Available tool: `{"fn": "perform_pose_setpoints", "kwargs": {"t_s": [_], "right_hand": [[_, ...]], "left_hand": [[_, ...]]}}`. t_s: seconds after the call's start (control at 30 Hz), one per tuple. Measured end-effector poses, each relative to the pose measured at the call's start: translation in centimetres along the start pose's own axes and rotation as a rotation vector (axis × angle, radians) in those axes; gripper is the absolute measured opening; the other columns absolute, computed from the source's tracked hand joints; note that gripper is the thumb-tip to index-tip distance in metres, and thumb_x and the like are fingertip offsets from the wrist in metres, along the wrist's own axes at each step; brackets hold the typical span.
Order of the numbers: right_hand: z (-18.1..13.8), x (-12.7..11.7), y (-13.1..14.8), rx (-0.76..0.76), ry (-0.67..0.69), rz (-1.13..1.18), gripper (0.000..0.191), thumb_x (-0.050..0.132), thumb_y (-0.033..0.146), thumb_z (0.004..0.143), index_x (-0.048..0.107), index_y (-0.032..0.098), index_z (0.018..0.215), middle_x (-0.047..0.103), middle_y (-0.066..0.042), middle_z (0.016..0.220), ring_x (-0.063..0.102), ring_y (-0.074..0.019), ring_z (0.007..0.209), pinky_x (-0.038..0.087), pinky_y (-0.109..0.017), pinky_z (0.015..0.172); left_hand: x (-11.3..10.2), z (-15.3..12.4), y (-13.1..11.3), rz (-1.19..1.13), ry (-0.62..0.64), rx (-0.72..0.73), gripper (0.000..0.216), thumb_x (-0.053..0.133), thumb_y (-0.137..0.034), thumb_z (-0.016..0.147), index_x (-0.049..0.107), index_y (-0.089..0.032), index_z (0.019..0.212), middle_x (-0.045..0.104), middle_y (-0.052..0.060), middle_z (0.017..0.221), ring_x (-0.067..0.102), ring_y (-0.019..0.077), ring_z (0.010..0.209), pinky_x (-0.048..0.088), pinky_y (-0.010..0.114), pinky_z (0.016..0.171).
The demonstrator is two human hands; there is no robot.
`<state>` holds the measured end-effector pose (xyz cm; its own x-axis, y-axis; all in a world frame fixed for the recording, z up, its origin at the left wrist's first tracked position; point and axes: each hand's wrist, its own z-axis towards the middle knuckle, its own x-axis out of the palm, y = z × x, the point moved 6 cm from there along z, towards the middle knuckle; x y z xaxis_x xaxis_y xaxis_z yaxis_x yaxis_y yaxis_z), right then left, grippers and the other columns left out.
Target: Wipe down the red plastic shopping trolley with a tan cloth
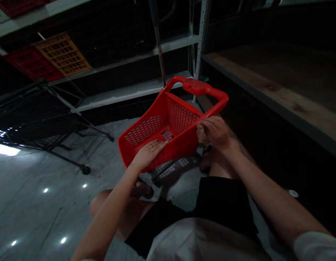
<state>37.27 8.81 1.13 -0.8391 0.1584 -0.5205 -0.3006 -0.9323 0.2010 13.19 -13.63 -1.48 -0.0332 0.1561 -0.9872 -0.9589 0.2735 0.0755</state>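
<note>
A red plastic shopping cart (181,154) with perforated basket walls and a looped handle stands on the floor in front of my knees. My left hand (150,153), a ring on one finger, lies with its fingers stretched out along the cart's near rim. Close to the base of the handle, my right hand (216,132) is closed around a crumpled tan cloth (202,136) and holds it against the cart's side. Part of the cloth is hidden behind my fingers. The basket's visible floor shows a gridded patch.
Dark metal carts (48,119) on casters stand at the left. Behind is a metal shelf (124,92) with a yellow crate (63,54) and a red crate (33,63). A pole (160,54) leans there. A wooden platform (279,94) runs along the right.
</note>
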Motion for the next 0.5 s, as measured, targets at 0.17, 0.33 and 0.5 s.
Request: {"fn": "perform_pose_setpoints", "kwargs": {"t_s": [0.17, 0.33, 0.5], "right_hand": [[5.7, -2.5, -2.8, -0.059, -0.056, -0.034, 0.024, 0.051, 0.023, 0.102, 0.074, 0.024, 0.108, 0.079, -0.008, 0.104, 0.072, -0.0274, 0.106, 0.059, -0.049, 0.101], [10.0, -0.8, -4.4, 0.05, 0.186, 0.005, 0.027, 0.052, 0.025, 0.096, 0.075, 0.025, 0.111, 0.079, -0.011, 0.114, 0.072, -0.0313, 0.115, 0.059, -0.049, 0.098], [10.2, 1.5, -3.3, 0.173, 0.256, 0.023, 0.026, 0.05, 0.028, 0.099, 0.074, 0.026, 0.109, 0.082, -0.01, 0.108, 0.075, -0.0309, 0.103, 0.057, -0.05, 0.097]], "left_hand": [[0.8, -1.5, 2.9, 0.056, -0.019, -0.027, 0.059, 0.038, -0.01, 0.11, 0.038, -0.015, 0.169, 0.068, 0.011, 0.154, 0.064, 0.0217, 0.144, 0.049, 0.04, 0.124], [1.4, -2.9, 5.2, 0.014, -0.042, -0.249, 0.056, 0.043, -0.012, 0.108, 0.047, -0.019, 0.164, 0.068, 0.013, 0.153, 0.066, 0.0245, 0.141, 0.052, 0.044, 0.121], [-0.8, -0.8, 3.0, -0.107, -0.374, -0.474, 0.069, 0.059, -0.037, 0.109, 0.035, -0.011, 0.168, 0.053, 0.023, 0.165, 0.055, 0.0327, 0.153, 0.048, 0.051, 0.126]]}}
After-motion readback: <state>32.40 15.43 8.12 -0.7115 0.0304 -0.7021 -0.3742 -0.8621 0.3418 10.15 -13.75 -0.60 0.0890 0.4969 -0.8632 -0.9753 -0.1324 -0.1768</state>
